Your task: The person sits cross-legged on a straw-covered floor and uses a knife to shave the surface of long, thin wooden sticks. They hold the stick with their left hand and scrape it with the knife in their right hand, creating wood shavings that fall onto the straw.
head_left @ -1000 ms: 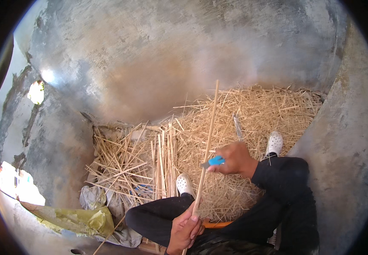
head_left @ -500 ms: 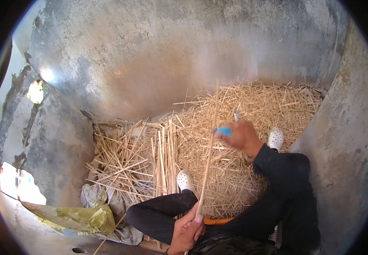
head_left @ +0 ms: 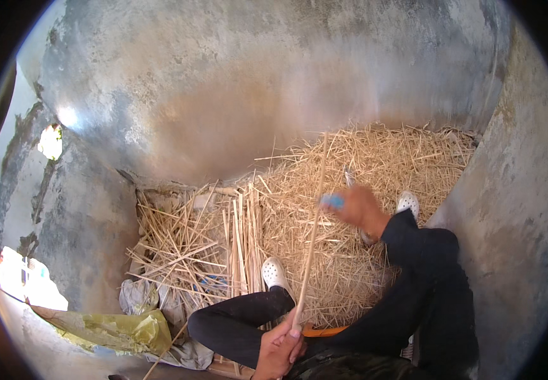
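Two grips: left hand [head_left: 281,347] at 6 o'clock, fingers closed round the stick [head_left: 309,259]; right hand [head_left: 364,212], 1 o'clock from it, holding blurred blue tool [head_left: 332,201], farther up-stick than a second ago. Likely working the far stretch.

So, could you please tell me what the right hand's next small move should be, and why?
Probably a short, light stroke of the blue tool along the stick: the right hand holds the tool at its upper part, while the left hand grips its lower part. Blur hides whether tool and stick touch.
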A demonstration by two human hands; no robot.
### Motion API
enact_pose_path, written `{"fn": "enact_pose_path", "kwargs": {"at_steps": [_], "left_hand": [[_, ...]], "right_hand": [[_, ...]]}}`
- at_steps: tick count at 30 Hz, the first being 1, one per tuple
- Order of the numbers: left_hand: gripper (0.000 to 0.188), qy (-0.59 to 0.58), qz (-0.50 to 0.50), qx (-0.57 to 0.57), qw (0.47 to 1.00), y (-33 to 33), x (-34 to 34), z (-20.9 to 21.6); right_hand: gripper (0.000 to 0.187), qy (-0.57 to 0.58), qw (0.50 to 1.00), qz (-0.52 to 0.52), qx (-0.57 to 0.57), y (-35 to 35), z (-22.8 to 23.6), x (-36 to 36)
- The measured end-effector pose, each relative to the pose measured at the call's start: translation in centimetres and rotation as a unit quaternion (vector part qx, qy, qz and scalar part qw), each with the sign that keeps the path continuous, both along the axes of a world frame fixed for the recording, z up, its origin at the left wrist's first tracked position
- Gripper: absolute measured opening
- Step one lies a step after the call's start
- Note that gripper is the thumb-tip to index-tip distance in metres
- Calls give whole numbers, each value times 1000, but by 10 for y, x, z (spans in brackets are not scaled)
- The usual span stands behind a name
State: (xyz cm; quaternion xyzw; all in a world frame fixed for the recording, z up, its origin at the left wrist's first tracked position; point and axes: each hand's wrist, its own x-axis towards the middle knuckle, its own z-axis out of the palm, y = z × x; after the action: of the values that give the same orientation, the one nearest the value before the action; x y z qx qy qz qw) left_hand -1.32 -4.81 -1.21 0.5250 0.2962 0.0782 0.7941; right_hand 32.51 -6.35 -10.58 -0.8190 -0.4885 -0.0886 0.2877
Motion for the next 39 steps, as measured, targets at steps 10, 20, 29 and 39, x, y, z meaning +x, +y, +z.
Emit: {"fn": "enact_pose_path", "kwargs": {"at_steps": [10, 20, 29, 39], "left_hand": [[47, -39, -3, -39, 998, -13, -12, -6], [48, -38, 40, -154, 987, 13, -16, -2], [47, -90, 34, -151, 984, 25, 8, -11], [47, -78, 31, -211, 974, 17, 6, -9]], "right_hand": [[85, 99, 990, -94, 38, 2, 28, 45], [78, 220, 958, -174, 56, -18, 16, 114], [63, 29, 994, 102, -37, -13, 42, -60], [82, 4, 997, 65, -40, -9, 30, -47]]}}
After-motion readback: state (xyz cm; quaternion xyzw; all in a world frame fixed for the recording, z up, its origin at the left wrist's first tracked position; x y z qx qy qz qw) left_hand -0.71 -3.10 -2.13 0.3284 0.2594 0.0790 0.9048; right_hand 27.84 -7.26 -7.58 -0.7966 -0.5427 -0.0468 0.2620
